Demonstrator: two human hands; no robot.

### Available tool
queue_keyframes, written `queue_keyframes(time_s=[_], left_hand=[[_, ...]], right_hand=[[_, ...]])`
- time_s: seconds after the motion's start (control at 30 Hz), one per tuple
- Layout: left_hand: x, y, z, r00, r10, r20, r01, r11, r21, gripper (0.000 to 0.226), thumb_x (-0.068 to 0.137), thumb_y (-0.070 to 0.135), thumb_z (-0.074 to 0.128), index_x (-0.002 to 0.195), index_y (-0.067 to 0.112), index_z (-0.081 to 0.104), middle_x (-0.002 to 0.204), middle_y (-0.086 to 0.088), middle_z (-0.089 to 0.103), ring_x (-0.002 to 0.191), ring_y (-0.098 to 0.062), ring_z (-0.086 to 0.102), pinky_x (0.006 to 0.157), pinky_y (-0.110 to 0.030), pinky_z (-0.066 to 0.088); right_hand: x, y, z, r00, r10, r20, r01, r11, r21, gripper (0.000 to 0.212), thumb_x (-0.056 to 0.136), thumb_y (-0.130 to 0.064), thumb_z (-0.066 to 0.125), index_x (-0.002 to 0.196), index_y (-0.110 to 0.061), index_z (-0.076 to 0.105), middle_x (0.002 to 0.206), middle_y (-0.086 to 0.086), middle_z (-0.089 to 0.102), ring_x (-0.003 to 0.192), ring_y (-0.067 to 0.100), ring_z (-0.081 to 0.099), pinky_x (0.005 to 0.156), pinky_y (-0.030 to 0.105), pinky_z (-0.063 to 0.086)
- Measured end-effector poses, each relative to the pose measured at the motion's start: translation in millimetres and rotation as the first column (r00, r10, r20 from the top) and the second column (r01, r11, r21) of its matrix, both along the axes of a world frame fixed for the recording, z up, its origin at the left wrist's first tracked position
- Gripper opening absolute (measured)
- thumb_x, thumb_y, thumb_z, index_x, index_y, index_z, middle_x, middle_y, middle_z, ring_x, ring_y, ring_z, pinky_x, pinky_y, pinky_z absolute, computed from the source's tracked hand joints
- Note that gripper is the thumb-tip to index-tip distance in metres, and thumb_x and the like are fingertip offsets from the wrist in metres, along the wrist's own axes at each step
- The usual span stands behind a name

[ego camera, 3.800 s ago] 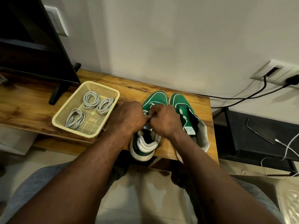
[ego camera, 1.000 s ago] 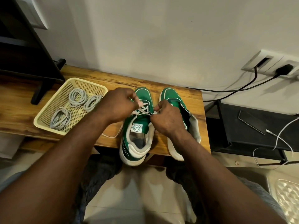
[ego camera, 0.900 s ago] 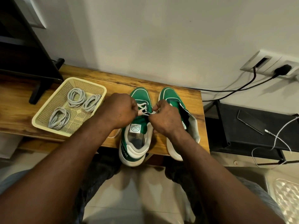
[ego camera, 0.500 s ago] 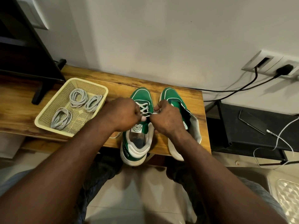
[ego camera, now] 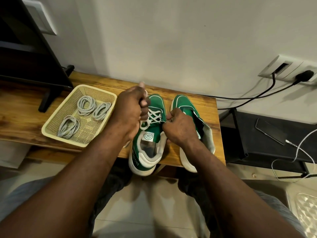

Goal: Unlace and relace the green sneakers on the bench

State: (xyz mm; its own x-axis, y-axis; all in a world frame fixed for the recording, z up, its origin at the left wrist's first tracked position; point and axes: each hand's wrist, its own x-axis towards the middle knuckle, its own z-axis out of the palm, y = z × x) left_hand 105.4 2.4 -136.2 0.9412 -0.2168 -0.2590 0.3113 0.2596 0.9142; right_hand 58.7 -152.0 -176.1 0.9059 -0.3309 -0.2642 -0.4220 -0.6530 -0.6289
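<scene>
One lace (ego camera: pixel 154 117), blurred left grip (ego camera: pixel 131 111), right sneaker (ego camera: pixel 184 104) part-hidden

Head view looks steeply down, close over bench (ego camera: pixel 197 102).

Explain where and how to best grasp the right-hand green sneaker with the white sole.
Probably the white heel of the right-hand green sneaker, from the near side: it overhangs the wooden bench's front edge, so fingers can wrap underneath.

Both bare forearms reach forward and converge; the left hand (ego camera: pixel 131 112) is clenched in a fist, gripping the white lace (ego camera: pixel 154 116); the right hand (ego camera: pixel 180 128), nearer the body, curls thumb and fingers to pinch the same lace.
</scene>
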Motion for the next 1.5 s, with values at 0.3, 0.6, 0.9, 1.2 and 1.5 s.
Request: queue_keyframes(time_s=[0.3,0.6,0.9,1.2,1.5], left_hand=[[13,36,-3,0.953,-0.271,0.133,-0.056,0.272,0.961,0.027,0.085,0.046,0.066,0.084,0.02,0.07,0.086,-0.008,0.072,0.083,-0.033,0.066,0.072,-0.038,0.054],[2,21,-3,0.92,-0.372,0.12,-0.03,0.24,0.97,0.081,0.082,0.05,0.083,0.139,0.026,0.032,0.126,-0.011,0.059,0.107,-0.036,0.062,0.079,-0.042,0.05],[-13,0,-11,0.891,-0.438,0.118,-0.045,0.174,0.984,0.047,0.087,0.011,0.072,0.125,0.013,0.046,0.094,-0.01,0.057,0.083,-0.029,0.058,0.073,-0.042,0.055],[-2,6,-25,0.956,-0.282,0.079,-0.018,0.215,0.977,0.042,0.087,0.022,0.076,0.123,0.015,0.055,0.108,-0.006,0.067,0.086,-0.024,0.061,0.062,-0.031,0.042],[2,9,-24,0.95,-0.314,0.008,0.076,0.255,0.964,0.008,0.091,0.019,0.071,0.093,0.018,0.078,0.088,-0.002,0.072,0.067,-0.014,0.057,0.061,-0.027,0.044]], right_hand=[[0,3,6,0.996,0.086,0.021,-0.085,0.995,-0.058,0.035,0.079,-0.017,0.061,0.11,-0.031,0.057,0.089,0.001,0.07,0.075,0.026,0.07,0.069,0.041,0.061],[-2,14,6,0.951,0.308,-0.007,-0.298,0.916,-0.27,0.044,0.095,-0.017,0.057,0.133,-0.037,0.066,0.136,0.004,0.052,0.114,0.029,0.061,0.091,0.041,0.055],[-2,21,-7,0.922,0.382,0.069,-0.321,0.85,-0.418,0.033,0.095,-0.028,0.068,0.128,-0.027,0.073,0.131,0.007,0.05,0.119,0.03,0.051,0.094,0.044,0.053],[12,1,3,0.978,-0.053,0.202,0.028,0.992,0.126,0.014,0.079,-0.011,0.069,0.067,-0.003,0.069,0.077,0.016,0.069,0.064,0.034,0.063,0.056,0.046,0.054],[3,30,5,0.947,0.322,0.018,-0.286,0.865,-0.413,0.027,0.089,-0.036,0.064,0.111,-0.027,0.076,0.132,0.003,0.052,0.125,0.03,0.042,0.099,0.05,0.047]])
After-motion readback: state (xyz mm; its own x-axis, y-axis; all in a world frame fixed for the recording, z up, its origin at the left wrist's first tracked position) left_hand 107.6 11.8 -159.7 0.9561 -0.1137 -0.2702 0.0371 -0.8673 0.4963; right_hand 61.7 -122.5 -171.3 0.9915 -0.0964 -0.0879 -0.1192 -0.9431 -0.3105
